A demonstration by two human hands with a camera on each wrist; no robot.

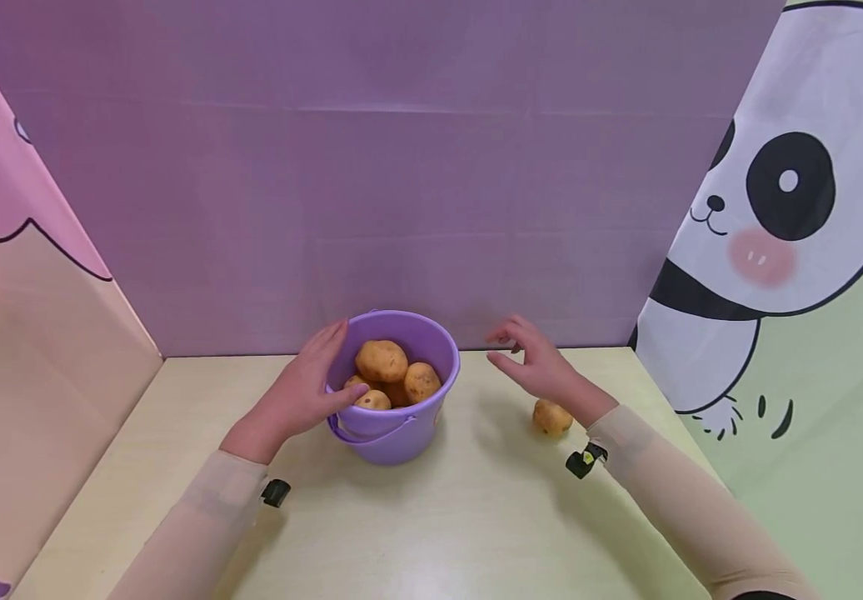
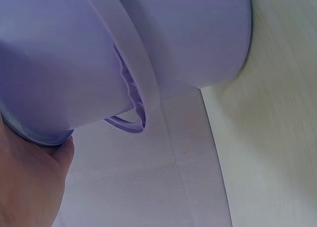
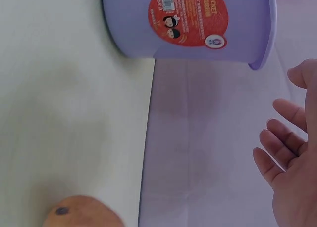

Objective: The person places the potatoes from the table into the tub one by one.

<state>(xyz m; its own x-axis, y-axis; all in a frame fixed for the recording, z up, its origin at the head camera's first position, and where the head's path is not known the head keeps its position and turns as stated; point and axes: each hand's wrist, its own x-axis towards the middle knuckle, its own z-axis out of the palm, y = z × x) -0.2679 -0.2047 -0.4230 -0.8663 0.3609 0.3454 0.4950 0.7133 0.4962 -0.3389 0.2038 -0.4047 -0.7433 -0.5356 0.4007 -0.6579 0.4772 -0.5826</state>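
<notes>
**Free right hand hovers between bucket and loose potato**

The right hand [image 1: 532,360] hangs above the desk [image 1: 431,517] with its fingers spread and relaxed, holding nothing; in the right wrist view its fingers [image 3: 280,155] are plainly bare. Just behind it, toward the person and close by the wrist, a single loose potato [image 1: 551,417] lies on the desk. To its left, near but not touching, stands the purple bucket [image 1: 394,433], upright, with several potatoes [image 1: 390,375] already heaped inside. So the loose potato lies back from the right hand, and the bucket lies across from it, on the hand's inner side.

The left hand [image 1: 304,396] grips the bucket's near-left rim, thumb hooked over the lip and fingers curled round the outside wall. The left wrist view shows only the palm against the rim [image 2: 34,135]. Of the two hands, the right is far nearer the loose potato.
</notes>
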